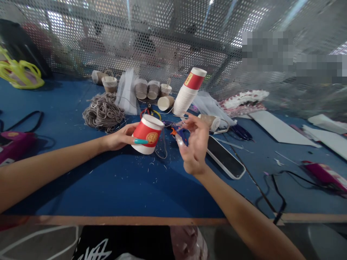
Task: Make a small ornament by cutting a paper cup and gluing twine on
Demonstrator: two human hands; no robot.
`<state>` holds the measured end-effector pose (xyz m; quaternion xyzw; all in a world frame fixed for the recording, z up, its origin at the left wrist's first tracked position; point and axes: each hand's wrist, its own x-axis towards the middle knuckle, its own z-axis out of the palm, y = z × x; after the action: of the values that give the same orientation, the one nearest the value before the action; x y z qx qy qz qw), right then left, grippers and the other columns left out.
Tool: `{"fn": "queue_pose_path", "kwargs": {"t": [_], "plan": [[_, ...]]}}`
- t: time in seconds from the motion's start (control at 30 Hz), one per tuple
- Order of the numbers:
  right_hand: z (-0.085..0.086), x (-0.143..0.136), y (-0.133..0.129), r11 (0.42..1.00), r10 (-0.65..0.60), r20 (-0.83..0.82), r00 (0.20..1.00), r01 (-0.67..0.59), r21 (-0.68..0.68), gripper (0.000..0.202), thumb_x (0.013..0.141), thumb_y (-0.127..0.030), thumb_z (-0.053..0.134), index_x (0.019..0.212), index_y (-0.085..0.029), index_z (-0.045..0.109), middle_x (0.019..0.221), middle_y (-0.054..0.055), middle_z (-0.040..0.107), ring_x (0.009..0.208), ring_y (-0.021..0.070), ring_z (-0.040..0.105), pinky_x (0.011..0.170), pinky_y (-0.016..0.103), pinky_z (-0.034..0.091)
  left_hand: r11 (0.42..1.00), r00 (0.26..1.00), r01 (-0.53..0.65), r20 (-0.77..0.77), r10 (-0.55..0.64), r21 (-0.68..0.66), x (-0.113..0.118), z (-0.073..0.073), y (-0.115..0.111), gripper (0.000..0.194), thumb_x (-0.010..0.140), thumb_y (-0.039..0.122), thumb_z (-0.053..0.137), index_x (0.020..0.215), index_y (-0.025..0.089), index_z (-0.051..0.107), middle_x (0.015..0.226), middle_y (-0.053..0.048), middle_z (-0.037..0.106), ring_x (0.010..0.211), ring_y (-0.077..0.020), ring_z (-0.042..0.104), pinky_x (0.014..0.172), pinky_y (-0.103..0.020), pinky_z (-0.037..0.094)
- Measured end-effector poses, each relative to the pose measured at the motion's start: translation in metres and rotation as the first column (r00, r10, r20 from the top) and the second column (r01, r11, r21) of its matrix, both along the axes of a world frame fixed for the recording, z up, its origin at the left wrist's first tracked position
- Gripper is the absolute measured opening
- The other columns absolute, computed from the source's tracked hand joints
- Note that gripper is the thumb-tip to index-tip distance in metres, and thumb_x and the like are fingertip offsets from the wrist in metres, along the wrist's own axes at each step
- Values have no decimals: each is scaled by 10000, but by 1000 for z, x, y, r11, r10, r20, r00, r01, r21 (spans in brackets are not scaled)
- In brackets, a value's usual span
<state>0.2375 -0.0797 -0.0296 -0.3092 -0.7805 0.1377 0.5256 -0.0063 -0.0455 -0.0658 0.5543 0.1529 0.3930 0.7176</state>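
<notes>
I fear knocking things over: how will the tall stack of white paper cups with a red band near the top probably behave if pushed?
The stack would probably tip easily, being much taller than wide. It looks light for its size, being paper. The cups might separate if it falls, as they only seem nested.

Red-and-white cup, blue table

Blue table bears twine, apparently phone.
</notes>
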Motion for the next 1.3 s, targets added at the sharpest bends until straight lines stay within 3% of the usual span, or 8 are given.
{"fn": "queue_pose_path", "kwargs": {"t": [0.17, 0.37, 0.67, 0.83, 1.1, 1.3], "plan": [[-4, -7, 2, 975, 100, 16, 995, -95, -201, 622, 865, -443, 597, 1415, -277, 357, 1474, 117, 407, 1351, 278, 420, 1157, 538, 348, 995, 996, -75, -46, 78, 63, 2, 2, -2, 614, 614, 180, 867, 1191, 178, 658, 1141, -99, 739, 1036, -241, 692, 929, -348, 525], [-3, -10, 0, 925, 272, 157, 949, -213, -316, 550, 919, -514, 532, 1417, -303, 429, 1501, 89, 465, 1400, 278, 408, 1167, 565, 334, 994, 992, -58, -110, 69, 97, 2, 6, -5, 612, 634, 178, 852, 1205, 176, 631, 1139, -95, 726, 1030, -242, 687, 939, -369, 522], [-5, -15, -5, 944, 230, 195, 953, -170, -282, 487, 921, -513, 548, 1350, -283, 517, 1421, 80, 562, 1325, 264, 484, 1110, 532, 404, 987, 958, -27, -276, 71, 158, 9, 16, -16, 574, 549, 197, 871, 1073, 143, 644, 1041, -72, 723, 956, -229, 673, 937, -386, 525], [-7, -16, -4, 952, 128, 146, 981, -80, -296, 503, 826, -539, 673, 1230, -260, 564, 1273, 97, 635, 1181, 271, 569, 1018, 517, 468, 992, 944, -70, -313, 101, 109, 8, 16, -15, 645, 530, 226, 895, 1106, 150, 614, 1023, -66, 722, 927, -215, 674, 918, -373, 528], [-2, -20, -6, 955, 44, 75, 996, -20, -294, 270, 828, -423, 626, 996, -226, 548, 1021, 74, 614, 976, 219, 591, 863, 434, 502, 996, 990, -76, -124, 68, -56, 1, 1, -7, 638, 595, 275, 868, 1169, 163, 613, 1031, -88, 741, 899, -218, 707, 830, -321, 552], [-2, -20, -6, 909, 43, -24, 999, -49, -413, 151, 853, -357, 603, 885, -227, 532, 850, 22, 618, 793, 158, 575, 756, 350, 480, 999, 996, -20, -94, 15, -50, 1, 2, -6, 649, 631, 263, 835, 1233, 169, 610, 1099, -115, 742, 946, -259, 712, 834, -342, 556]]}}
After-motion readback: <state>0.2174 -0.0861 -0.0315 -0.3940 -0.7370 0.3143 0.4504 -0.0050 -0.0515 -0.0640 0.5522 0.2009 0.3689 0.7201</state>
